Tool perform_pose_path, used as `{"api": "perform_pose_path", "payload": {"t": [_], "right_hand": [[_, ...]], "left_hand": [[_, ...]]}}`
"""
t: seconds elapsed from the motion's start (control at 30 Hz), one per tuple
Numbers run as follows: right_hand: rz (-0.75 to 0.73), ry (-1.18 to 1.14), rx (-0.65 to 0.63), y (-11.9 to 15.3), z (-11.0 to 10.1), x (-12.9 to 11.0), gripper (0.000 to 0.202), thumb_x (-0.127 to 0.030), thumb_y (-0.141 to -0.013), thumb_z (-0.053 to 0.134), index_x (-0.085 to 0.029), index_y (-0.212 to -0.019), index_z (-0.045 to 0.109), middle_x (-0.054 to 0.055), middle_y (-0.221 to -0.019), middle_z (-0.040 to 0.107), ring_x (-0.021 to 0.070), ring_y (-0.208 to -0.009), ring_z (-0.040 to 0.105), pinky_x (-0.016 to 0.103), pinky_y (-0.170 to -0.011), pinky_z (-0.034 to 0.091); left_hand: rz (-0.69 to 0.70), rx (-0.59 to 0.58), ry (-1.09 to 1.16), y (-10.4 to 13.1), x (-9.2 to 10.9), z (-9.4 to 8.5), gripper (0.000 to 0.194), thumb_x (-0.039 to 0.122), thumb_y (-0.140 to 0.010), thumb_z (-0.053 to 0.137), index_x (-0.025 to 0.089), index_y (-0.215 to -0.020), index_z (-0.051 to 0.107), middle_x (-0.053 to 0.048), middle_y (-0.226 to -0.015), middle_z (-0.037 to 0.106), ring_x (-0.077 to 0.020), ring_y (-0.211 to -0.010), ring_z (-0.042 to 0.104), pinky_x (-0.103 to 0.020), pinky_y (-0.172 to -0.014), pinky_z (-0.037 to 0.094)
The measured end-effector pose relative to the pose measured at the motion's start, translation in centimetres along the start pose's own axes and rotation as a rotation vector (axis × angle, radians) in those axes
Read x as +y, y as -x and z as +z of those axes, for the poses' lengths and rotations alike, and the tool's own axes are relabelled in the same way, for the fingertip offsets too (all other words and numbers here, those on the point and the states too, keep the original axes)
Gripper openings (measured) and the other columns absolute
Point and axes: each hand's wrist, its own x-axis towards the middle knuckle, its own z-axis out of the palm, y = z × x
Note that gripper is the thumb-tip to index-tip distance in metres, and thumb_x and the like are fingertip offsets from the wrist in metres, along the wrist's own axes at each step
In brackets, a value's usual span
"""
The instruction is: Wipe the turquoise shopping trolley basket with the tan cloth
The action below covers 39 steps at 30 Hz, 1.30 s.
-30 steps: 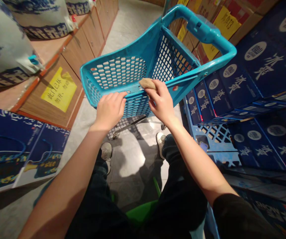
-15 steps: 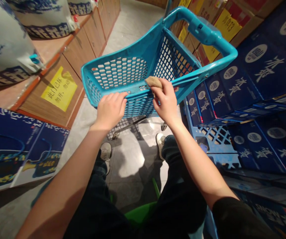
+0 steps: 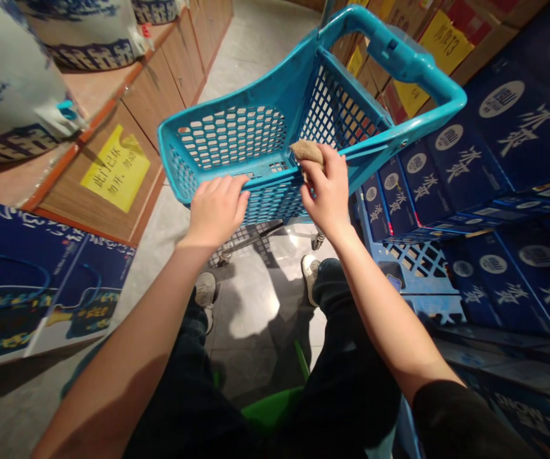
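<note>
A blue plastic shopping cart (image 3: 246,102) stands sideways in front of me, its handle at the upper right. My left hand (image 3: 218,210) is closed over the near rim of the basket, fingers curled to the inner side. In my right hand (image 3: 328,191) is a folded brown cloth (image 3: 307,151), pressed around the same rim farther right. Part of the cloth is hidden by the fingers. No goods show inside the basket.
Blue beer cartons (image 3: 475,166) are stacked on a blue plastic pallet (image 3: 418,280) at the right, with a phone on it. Wooden cabinets (image 3: 155,89) bearing large blue-and-white jars (image 3: 11,83) line the left. A green stool (image 3: 275,408) is beneath me.
My right hand and the cloth have slid a little to the right along the rim. The left hand keeps its place on the rim, and the cart's handle end has shifted slightly right in view.
</note>
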Motion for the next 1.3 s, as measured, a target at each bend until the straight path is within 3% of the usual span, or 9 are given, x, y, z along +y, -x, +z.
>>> {"api": "perform_pose_path", "payload": {"t": [0.1,0.17,0.27,0.43,0.7,0.93,1.03,1.2,1.3], "right_hand": [[-0.087,-0.024,-0.105,0.3,0.4,-3.2,0.049,-0.019,-0.100,0.057,-0.027,-0.147,0.070,0.011,-0.174,0.056,0.0375,-0.166,0.048,0.068,-0.137,0.043],[-0.135,-0.028,-0.134,0.3,0.3,-4.0,0.051,-0.015,-0.100,0.056,-0.029,-0.147,0.071,0.010,-0.174,0.058,0.0339,-0.165,0.050,0.063,-0.136,0.046],[-0.087,0.004,-0.082,-0.1,-0.4,-2.7,0.051,-0.014,-0.098,0.056,-0.030,-0.143,0.074,0.009,-0.171,0.062,0.0335,-0.162,0.055,0.068,-0.135,0.044],[0.081,0.055,0.035,-0.3,-0.8,0.4,0.043,-0.018,-0.100,0.056,-0.033,-0.137,0.073,0.009,-0.168,0.063,0.0391,-0.161,0.054,0.087,-0.137,0.022],[-0.122,-0.015,-0.144,0.1,0.2,-4.6,0.048,-0.015,-0.102,0.057,-0.028,-0.146,0.072,0.010,-0.172,0.060,0.0355,-0.163,0.053,0.079,-0.143,0.023],[0.020,0.010,-0.058,-0.8,-0.4,-0.1,0.045,-0.019,-0.104,0.054,-0.031,-0.144,0.071,0.011,-0.169,0.061,0.0386,-0.162,0.053,0.087,-0.139,0.017],[0.019,-0.018,-0.053,-0.4,0.1,-0.9,0.045,-0.020,-0.103,0.054,-0.029,-0.144,0.071,0.012,-0.171,0.060,0.0396,-0.163,0.052,0.082,-0.141,0.023],[-0.134,-0.048,-0.137,0.1,0.9,-4.0,0.048,-0.017,-0.103,0.056,-0.030,-0.147,0.070,0.009,-0.171,0.060,0.0355,-0.163,0.052,0.074,-0.143,0.030],[-0.120,-0.014,-0.103,-0.4,0.5,-2.7,0.045,-0.018,-0.104,0.056,-0.032,-0.144,0.071,0.008,-0.168,0.062,0.0352,-0.160,0.055,0.080,-0.142,0.025]], "left_hand": [[0.001,-0.002,-0.023,0.0,0.0,-0.1,0.046,0.037,-0.113,0.042,0.020,-0.146,0.069,-0.016,-0.123,0.079,-0.0387,-0.120,0.071,-0.053,-0.105,0.054],[0.004,-0.005,-0.033,0.1,0.0,-0.2,0.046,0.037,-0.114,0.042,0.019,-0.146,0.069,-0.017,-0.122,0.079,-0.0394,-0.119,0.072,-0.053,-0.104,0.054],[0.006,-0.003,-0.023,0.0,-0.1,-0.1,0.045,0.038,-0.113,0.042,0.020,-0.145,0.070,-0.017,-0.122,0.079,-0.0396,-0.120,0.071,-0.054,-0.104,0.054],[-0.009,-0.001,0.008,0.0,-0.3,0.1,0.042,0.037,-0.113,0.045,0.023,-0.144,0.069,-0.016,-0.123,0.078,-0.0389,-0.121,0.070,-0.054,-0.106,0.053],[-0.019,-0.021,-0.025,0.0,0.1,-0.3,0.046,0.035,-0.112,0.043,0.018,-0.145,0.070,-0.018,-0.124,0.078,-0.0397,-0.121,0.070,-0.054,-0.105,0.053],[-0.022,-0.062,-0.019,-0.1,0.0,-0.4,0.047,0.036,-0.113,0.043,0.017,-0.148,0.068,-0.019,-0.127,0.077,-0.0406,-0.124,0.070,-0.055,-0.107,0.052],[-0.013,-0.038,-0.024,-0.1,0.0,-0.2,0.046,0.036,-0.113,0.044,0.018,-0.148,0.068,-0.018,-0.125,0.077,-0.0400,-0.122,0.070,-0.054,-0.107,0.052],[-0.034,-0.055,-0.026,0.0,0.2,-0.3,0.046,0.035,-0.113,0.043,0.018,-0.148,0.067,-0.018,-0.128,0.077,-0.0395,-0.125,0.069,-0.054,-0.109,0.051],[-0.036,-0.060,-0.022,0.0,0.1,-0.4,0.046,0.036,-0.113,0.043,0.018,-0.149,0.067,-0.018,-0.129,0.076,-0.0395,-0.125,0.069,-0.054,-0.109,0.051]]}}
